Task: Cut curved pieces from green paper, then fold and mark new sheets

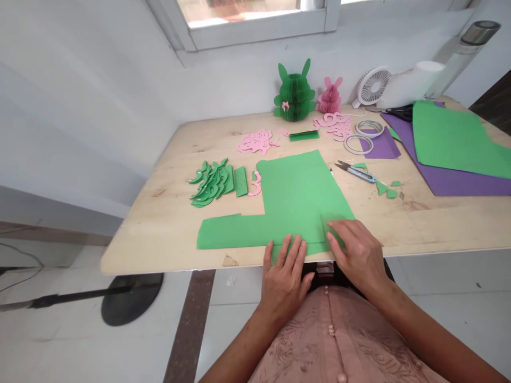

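Observation:
A large L-shaped green paper sheet (295,197) lies flat on the wooden table (167,223), its near edge hanging slightly over the front. My left hand (284,279) presses flat on the sheet's near edge, fingers spread. Just to the right, my right hand (357,252) rests on the sheet's near right corner, fingers flat on a folded strip. Neither hand grips anything.
Green cut shapes (211,183) and pink cut shapes (255,142) lie behind the sheet. Small snips (355,171) lie to the right, with tape rolls (359,143), purple paper (443,178) and green paper (455,141). Green (294,93) and pink (329,97) paper figures, a fan (373,86).

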A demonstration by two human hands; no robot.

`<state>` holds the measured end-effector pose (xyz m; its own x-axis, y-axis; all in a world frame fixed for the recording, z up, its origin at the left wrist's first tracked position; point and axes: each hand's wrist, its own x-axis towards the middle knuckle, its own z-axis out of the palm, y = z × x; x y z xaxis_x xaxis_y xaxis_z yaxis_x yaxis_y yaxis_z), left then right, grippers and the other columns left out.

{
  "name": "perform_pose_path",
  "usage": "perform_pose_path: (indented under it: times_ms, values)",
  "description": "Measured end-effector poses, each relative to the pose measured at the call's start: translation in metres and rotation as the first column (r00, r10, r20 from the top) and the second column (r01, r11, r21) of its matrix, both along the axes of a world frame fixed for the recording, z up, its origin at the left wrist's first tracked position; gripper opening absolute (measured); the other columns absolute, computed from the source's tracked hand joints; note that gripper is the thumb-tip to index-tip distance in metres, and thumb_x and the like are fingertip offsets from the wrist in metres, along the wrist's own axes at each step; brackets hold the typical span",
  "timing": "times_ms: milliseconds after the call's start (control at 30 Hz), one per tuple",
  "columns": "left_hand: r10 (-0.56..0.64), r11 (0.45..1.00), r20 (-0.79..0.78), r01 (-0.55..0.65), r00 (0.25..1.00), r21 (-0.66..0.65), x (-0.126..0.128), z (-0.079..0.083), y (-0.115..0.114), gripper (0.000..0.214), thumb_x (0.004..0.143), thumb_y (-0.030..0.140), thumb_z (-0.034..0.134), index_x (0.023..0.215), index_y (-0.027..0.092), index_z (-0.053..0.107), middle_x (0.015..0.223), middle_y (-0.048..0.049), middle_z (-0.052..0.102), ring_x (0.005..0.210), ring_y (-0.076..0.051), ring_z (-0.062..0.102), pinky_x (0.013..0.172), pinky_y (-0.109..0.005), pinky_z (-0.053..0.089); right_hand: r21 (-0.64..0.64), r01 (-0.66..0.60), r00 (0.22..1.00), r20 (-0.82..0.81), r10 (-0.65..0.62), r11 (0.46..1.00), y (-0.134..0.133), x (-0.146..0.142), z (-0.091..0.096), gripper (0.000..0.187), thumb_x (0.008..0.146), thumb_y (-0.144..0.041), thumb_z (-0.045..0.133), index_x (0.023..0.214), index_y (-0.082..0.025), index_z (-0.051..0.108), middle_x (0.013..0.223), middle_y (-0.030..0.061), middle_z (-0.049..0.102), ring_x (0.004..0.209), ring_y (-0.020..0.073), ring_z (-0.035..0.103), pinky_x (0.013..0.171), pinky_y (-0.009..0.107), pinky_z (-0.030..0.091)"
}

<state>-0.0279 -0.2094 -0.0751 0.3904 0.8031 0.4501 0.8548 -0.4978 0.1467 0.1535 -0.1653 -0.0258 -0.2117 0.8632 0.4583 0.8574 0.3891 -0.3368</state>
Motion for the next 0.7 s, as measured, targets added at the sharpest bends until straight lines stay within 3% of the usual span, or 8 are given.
perform_pose_path:
  times_ms: [100,167,567,700]
  values:
    - [0.002,1.000,0.016,-0.002,1.000,-0.006,0.000,0.000,0.000,0.051,0.088,0.039,0.049,0.133,0.015,0.047,0.134,-0.0115,0.054,0.132,-0.026,0.041,0.116,-0.050,0.008,0.046,-0.192,0.979,0.084,0.188,0.980,-0.012,0.003,-0.005,0.025,0.089,-0.016,0.049,0.107,-0.012,0.065,0.108,0.0129,0.068,0.103,0.0234,0.058,0.089,0.037,0.044]
    - [0.002,1.000,0.019,-0.002,1.000,-0.007,-0.001,0.000,0.000,0.051,0.088,0.039,0.049,0.133,0.015,0.047,0.134,-0.0112,0.054,0.132,-0.026,0.041,0.116,-0.050,0.008,0.032,-0.248,0.960,0.144,0.241,0.968,-0.016,0.005,-0.009,0.026,0.089,-0.015,0.049,0.109,-0.012,0.065,0.113,0.0132,0.067,0.109,0.0251,0.056,0.091,0.041,0.043]
    - [0.050,0.996,-0.053,-0.054,0.997,-0.078,0.026,0.010,0.000,0.057,0.088,0.049,0.046,0.137,0.021,0.043,0.146,-0.0074,0.040,0.139,-0.030,0.027,0.114,-0.057,-0.002,0.064,-0.314,0.924,0.249,0.289,0.947,-0.017,0.019,-0.026,0.030,0.089,-0.016,0.051,0.116,-0.012,0.063,0.120,0.0129,0.065,0.112,0.0276,0.055,0.091,0.044,0.040]
    - [0.105,0.991,-0.087,-0.112,0.991,-0.078,0.013,0.012,-0.001,0.056,0.089,0.050,0.045,0.137,0.021,0.043,0.147,-0.0047,0.039,0.140,-0.029,0.025,0.114,-0.057,-0.005,0.097,-0.339,0.916,0.259,0.305,0.936,-0.016,0.021,-0.029,0.030,0.089,-0.015,0.052,0.116,-0.011,0.062,0.120,0.0121,0.065,0.111,0.0284,0.055,0.092,0.045,0.039]
